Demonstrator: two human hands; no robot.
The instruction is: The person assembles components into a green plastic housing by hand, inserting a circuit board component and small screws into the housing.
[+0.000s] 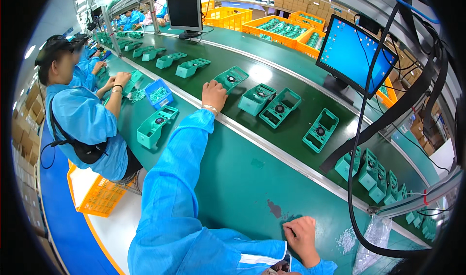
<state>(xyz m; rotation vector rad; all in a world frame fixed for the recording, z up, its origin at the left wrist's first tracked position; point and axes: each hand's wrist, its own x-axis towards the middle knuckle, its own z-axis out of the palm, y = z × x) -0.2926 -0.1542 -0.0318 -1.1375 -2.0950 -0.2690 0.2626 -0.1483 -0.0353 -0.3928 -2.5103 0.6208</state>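
Touching the left hand, a teal housing lies beyond.

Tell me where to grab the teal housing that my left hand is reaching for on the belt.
Take the teal housing by its long side walls near the closest end, coming from the bench side where the left hand already rests. It lies flat with its open face up, so the raised rim gives the fingers something to pinch.

Teal plastic housing, open face up, flat on dark conveyor belt.
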